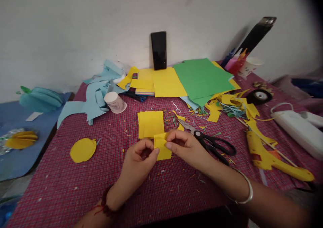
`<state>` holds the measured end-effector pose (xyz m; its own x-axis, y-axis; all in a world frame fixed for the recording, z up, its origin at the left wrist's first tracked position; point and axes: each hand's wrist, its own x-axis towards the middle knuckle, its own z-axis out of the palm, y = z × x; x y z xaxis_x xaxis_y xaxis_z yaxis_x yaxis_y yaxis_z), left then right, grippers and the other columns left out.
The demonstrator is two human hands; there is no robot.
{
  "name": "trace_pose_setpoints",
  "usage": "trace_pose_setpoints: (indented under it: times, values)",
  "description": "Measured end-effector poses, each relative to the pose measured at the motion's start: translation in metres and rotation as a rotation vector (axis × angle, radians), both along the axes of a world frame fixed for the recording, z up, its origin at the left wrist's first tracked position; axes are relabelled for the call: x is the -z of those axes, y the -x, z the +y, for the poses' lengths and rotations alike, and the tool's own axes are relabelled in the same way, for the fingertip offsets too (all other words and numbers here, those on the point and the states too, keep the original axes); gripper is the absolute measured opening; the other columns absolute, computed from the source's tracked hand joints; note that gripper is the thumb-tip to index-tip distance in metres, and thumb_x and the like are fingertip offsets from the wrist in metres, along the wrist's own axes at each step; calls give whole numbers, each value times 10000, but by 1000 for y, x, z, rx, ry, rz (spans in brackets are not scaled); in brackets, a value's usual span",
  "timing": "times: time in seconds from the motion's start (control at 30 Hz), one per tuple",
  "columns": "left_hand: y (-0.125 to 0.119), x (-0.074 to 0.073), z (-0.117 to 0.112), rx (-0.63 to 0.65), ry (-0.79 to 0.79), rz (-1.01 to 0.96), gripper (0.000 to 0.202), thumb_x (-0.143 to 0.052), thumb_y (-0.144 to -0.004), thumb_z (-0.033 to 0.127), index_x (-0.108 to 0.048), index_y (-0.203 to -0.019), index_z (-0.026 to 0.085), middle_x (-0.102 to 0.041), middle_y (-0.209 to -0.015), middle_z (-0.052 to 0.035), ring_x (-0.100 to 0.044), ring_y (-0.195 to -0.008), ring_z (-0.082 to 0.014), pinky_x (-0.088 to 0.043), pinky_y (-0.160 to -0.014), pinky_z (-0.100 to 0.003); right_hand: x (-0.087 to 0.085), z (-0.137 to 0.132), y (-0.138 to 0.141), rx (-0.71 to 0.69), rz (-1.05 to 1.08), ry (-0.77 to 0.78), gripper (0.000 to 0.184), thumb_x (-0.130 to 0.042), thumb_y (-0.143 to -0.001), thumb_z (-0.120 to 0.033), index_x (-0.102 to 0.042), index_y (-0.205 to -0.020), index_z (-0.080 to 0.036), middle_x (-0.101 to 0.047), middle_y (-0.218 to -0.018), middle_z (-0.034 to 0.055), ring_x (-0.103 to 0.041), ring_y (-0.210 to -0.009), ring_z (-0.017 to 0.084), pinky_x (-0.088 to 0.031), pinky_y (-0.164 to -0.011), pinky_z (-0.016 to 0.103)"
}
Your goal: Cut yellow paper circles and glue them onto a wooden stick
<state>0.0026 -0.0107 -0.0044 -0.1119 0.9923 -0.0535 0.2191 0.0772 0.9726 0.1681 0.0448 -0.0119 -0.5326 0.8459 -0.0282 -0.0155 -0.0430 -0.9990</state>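
Observation:
Between both hands is a small piece of yellow paper [163,154], its upper part bent over. My left hand [140,160] pinches its left edge between thumb and fingers. On the upper right edge, my right hand [188,149] closes thumb and fingers on the same paper. Just beyond lies a stack of yellow paper squares [153,123]. Black-handled scissors [213,144] rest to the right, blades slightly apart, partly covered by my right forearm. Left of my hands sits a round yellow paper cutout [83,150] with a small stem shape.
A paper cup [115,102] and blue paper scraps [94,100] stand at the left. Green sheets [204,78] lie at the back by a phone [158,50] against the wall. A yellow glue gun [262,154] and a white power strip [297,132] occupy the right.

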Motion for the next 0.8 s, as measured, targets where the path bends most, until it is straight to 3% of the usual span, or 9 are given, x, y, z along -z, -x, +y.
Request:
trace_pose_setpoints:
  times: [0.2, 0.47, 0.57, 0.67, 0.8]
  values:
    - [-2, -2, 1, -17, 39, -17, 162, -627, -738, 254, -552, -616, 178, -502, -571, 35, -448, -550, -100, -374, -534, -224, 0, 0, -1, 46, -7, -56, 151, -605, -792, -261, -534, -676, -194, -486, -650, -32, -432, -612, 117, -358, -568, 264]
    - [-1, 0, 0, -28, 58, 11, 130, -638, -747, 256, -607, -646, 182, -510, -525, 43, -437, -498, -94, -349, -481, -219, -3, -3, 0, 140, -124, -257, 192, -588, -795, -185, -507, -621, -197, -484, -633, -33, -459, -615, 118, -360, -592, 275]
    - [-2, -2, 0, -32, 53, 30, 154, -628, -747, 250, -586, -615, 182, -500, -524, 42, -436, -506, -95, -347, -488, -220, -3, -4, 1, 178, -85, -146, 104, -614, -756, -199, -532, -818, -216, -527, -710, -27, -493, -636, 126, -383, -586, 269]
    - [-2, -4, 1, 51, 89, -23, 175, -635, -727, 248, -558, -587, 177, -484, -521, 47, -423, -500, -86, -338, -489, -213, -4, -1, 0, 94, 24, 40, 392, -665, -715, -239, -488, -1065, -220, -543, -761, -24, -510, -639, 123, -392, -566, 251]
    - [2, 3, 1, 220, 233, -180, 209, -660, -718, 298, -544, -600, 170, -475, -506, 57, -405, -463, -69, -315, -466, -199, -5, 2, -4, -109, 0, 160, 229, -682, -730, -339, -567, -854, -183, -534, -704, -26, -475, -612, 102, -378, -555, 232]
